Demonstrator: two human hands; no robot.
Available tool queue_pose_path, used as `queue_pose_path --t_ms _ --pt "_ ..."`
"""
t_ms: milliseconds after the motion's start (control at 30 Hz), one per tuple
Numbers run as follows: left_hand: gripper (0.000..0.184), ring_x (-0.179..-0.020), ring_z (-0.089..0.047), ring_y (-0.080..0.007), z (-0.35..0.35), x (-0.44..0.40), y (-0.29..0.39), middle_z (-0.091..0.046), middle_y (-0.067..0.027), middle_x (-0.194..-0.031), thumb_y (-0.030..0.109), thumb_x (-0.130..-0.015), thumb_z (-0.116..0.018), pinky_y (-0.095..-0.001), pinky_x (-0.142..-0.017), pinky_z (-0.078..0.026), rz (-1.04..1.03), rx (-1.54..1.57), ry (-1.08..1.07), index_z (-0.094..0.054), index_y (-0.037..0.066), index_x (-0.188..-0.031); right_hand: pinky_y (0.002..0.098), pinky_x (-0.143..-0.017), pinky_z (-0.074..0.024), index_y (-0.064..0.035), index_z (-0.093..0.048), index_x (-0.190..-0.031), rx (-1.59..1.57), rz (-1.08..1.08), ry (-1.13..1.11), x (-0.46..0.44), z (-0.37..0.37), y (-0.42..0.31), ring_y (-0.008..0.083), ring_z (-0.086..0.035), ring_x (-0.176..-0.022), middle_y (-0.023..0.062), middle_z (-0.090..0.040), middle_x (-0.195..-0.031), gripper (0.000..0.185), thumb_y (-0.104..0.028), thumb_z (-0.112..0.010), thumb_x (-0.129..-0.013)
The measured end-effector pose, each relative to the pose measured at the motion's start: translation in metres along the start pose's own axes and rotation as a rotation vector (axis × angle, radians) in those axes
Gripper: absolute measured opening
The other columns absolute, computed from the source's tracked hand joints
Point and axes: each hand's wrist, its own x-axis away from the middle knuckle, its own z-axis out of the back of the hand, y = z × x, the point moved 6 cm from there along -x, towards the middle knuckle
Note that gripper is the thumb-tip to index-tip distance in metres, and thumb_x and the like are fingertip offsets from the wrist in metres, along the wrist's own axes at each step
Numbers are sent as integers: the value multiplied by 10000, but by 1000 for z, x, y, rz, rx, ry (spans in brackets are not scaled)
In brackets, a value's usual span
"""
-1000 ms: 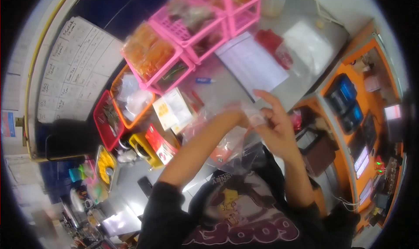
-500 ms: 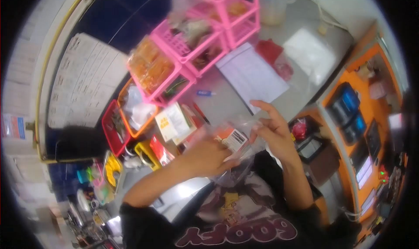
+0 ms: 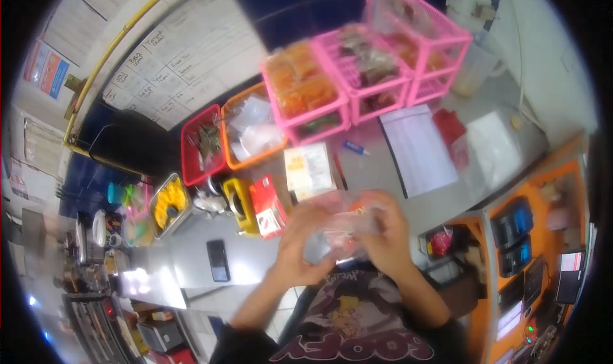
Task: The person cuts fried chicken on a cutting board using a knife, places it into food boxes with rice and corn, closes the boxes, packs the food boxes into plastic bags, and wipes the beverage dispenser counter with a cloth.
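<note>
A clear plastic bag (image 3: 345,229) with something reddish and an orange patch in it is held between both hands, over the near edge of the counter. My left hand (image 3: 300,243) is closed on the bag's left side, thumb toward the middle. On the other side, my right hand (image 3: 387,233) has its fingers curled around the bag. Motion blur hides its label and exact contents. Just beyond the hands lies a white box with yellow print (image 3: 309,169). A red and white box (image 3: 268,208) is left of it.
Pink baskets (image 3: 313,118) with packed bags stand at the back, beside an orange tray (image 3: 255,160) and a red tray (image 3: 191,144). A yellow tape dispenser (image 3: 240,204), phone (image 3: 218,260), blue tube (image 3: 355,148) and paper sheets (image 3: 421,150) lie on the counter. Orange shelving (image 3: 488,249) is at right.
My view has swung so the counter appears more level, and the phone now shows. My right fingers, partly stretched before, have curled around the bag. The label that faced up is blurred now.
</note>
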Motion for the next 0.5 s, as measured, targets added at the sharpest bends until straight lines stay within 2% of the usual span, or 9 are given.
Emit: queue_pose_path --t_ms 67,133,167,233,300,367,400,433,500 --pt "530 -1157 -570 -302 -33 24 -40 -601 -129 -1231 142 -647 -836 -466 -1058 -388 105 141 83 -619 55 -1122 367 -848 -499 -45 -483 -1310 106 -7 -15 6 -3 2 222 -631 -965 159 -580 -1163 490 -49 -583 -831" --pt "582 -1163 -561 -298 -66 33 -68 -584 -143 -1262 174 -637 -848 -454 -1048 -395 241 291 169 -603 44 -1148 378 -857 -490 -25 -513 -1271 450 214 -121 21 -30 -3 238 -630 -939 164 -593 -1101 471 -86 -616 -816" --pt "536 -1118 -577 -290 -82 37 -85 -600 -140 -1218 180 -662 -823 -441 -1009 -414 303 324 158 -606 46 -1134 378 -857 -490 -25 -513 -1271 461 210 -129 28 -38 -8 238 -630 -939 164 -593 -1101 471 -86 -616 -816" --pt "448 -1027 -607 -274 -115 53 -123 -631 -134 -1130 191 -710 -773 -414 -932 -451 379 371 37 -613 51 -1104 408 -883 -488 -12 -510 -1280 691 -93 -508 44 -62 -1 297 -628 -967 191 -615 -1092 499 -128 -644 -814" --pt "363 -936 -637 -259 -138 65 -150 -662 -128 -1042 202 -759 -723 -386 -855 -489 385 397 -154 -619 56 -1075 443 -902 -482 -4 -501 -1307 735 -112 -507 45 -23 10 354 -615 -1023 198 -632 -1104 573 -207 -706 -812" --pt "323 -891 -652 -251 -145 64 -146 -678 -126 -998 208 -784 -698 -373 -817 -508 371 412 -193 -623 59 -1060 468 -984 -445 -6 -511 -1319 877 201 -1 36 35 -7 367 -615 -1056 190 -634 -1142 717 -359 -787 -758" --pt "311 -896 -657 -275 -146 63 -146 -683 -131 -1006 216 -796 -671 -380 -819 -508 446 393 -55 -621 59 -1060 468 -984 -445 -6 -511 -1319 885 208 -7 33 41 2 367 -615 -1056 190 -634 -1142 717 -359 -787 -758" --pt "301 -900 -662 -299 -145 67 -145 -689 -136 -1015 223 -808 -644 -388 -821 -508 524 375 75 -619 59 -1059 491 -1032 -403 -3 -524 -1305 1224 186 -57 31 45 18 377 -614 -1066 196 -630 -1152 783 -423 -813 -711" --pt "293 -963 -664 -318 -128 58 -124 -697 -153 -1043 198 -825 -609 -398 -854 -505 486 214 80 -632 51 -1078 556 -1110 -295 5 -518 -1314 1329 175 -134 34 51 62 391 -577 -1145 231 -594 -1216 926 -540 -833 -635"
